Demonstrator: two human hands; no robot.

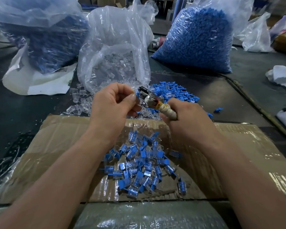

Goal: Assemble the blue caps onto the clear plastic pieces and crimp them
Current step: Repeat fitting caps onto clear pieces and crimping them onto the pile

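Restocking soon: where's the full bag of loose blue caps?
In the head view, the bag of blue caps stands upper right, beside the bag of clear pieces.

A dark worktable [248,83] (dull, evenly lit) stretches back toward blurred clutter [168,7] behind.

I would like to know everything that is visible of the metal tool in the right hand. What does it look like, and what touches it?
The tool has a shiny silver metal head with a round part and darker jaws at its tip. Its handle is wrapped in off-white cloth or tape, stained yellow and red near the head. The right hand grips the handle and holds the tool in the air, tip pointing up and left. The left hand pinches a blue piece at the jaws.
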